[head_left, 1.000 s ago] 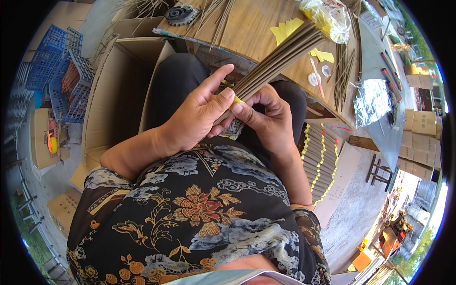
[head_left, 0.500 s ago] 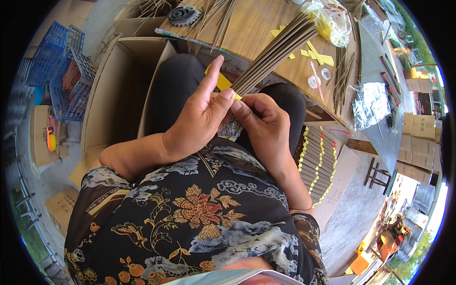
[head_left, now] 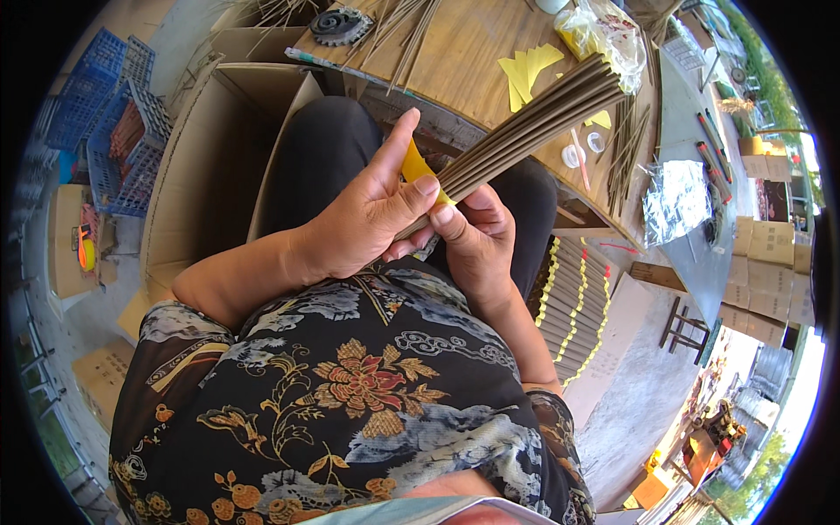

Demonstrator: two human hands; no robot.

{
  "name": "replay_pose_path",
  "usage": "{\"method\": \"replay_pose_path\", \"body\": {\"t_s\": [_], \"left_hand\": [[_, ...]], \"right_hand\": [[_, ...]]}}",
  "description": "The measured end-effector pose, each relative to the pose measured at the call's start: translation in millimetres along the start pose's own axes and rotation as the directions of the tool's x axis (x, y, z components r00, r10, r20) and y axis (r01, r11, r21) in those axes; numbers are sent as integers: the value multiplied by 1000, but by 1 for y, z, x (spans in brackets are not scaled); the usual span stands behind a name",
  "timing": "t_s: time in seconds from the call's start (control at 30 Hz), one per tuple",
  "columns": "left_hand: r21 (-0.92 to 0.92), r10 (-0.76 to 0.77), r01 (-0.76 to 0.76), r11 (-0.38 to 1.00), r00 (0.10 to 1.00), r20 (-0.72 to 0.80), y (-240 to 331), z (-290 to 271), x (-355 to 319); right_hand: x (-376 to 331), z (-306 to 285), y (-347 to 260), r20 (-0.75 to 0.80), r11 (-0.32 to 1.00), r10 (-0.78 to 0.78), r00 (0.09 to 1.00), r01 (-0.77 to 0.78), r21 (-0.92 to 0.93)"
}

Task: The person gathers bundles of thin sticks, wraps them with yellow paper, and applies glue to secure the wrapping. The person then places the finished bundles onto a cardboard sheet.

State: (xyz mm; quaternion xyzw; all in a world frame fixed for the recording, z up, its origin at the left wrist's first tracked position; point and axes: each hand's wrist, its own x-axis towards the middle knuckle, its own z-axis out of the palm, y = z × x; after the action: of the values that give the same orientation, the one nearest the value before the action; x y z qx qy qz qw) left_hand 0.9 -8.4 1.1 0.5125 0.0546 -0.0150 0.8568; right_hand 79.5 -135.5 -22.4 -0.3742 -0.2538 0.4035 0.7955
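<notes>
A bundle of thin brown incense sticks (head_left: 534, 127) slants up to the right between my hands, its far end over the table. A yellow paper strip (head_left: 415, 163) bends around the bundle near its lower end. My left hand (head_left: 372, 210) grips the bundle from the left; its thumb presses on the strip and its index finger points up. With thumb and fingers closed, my right hand (head_left: 477, 241) pinches the strip against the bundle's right side. My palms partly hide the bundle's lower end.
On the wooden table (head_left: 472, 61) lie yellow paper strips (head_left: 528, 72), a plastic bag (head_left: 604, 35), loose sticks (head_left: 407, 39) and a dark toothed wheel (head_left: 339, 27). A cardboard box (head_left: 206, 166) stands open at left. Yellow-banded bundles (head_left: 569, 302) lie at lower right.
The bundle has tilted further right, and more of its lower end shows between my hands. My right hand has shifted slightly down and left. More yellow strips show on the table.
</notes>
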Motion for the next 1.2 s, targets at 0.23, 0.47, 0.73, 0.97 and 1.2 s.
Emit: {"method": "replay_pose_path", "body": {"t_s": [0.23, 0.47, 0.73, 0.97, 1.2], "left_hand": [[-153, -154, 165, 974, 985, 82, 0, -6, 1], [-178, -260, 293, 939, 947, 189, -8, -15, 5], [-161, -285, 296, 942, 954, 89, 3, -5, 0], [27, -246, 246, 969, 969, 10, 1, -5, 1], [363, -138, 146, 920, 989, -48, 8, 5, -4]], "right_hand": [[-3, -5, -2, 35, 1000, 21, 999, -22, 22], [9, -20, -1, 152, 944, -235, 960, 263, -200], [2, -11, -16, 59, 983, -39, 997, 49, -178], [3, 2, -37, -163, 932, 90, 983, -141, -335], [6, 10, -38, -240, 879, 80, 967, -182, -440]]}}
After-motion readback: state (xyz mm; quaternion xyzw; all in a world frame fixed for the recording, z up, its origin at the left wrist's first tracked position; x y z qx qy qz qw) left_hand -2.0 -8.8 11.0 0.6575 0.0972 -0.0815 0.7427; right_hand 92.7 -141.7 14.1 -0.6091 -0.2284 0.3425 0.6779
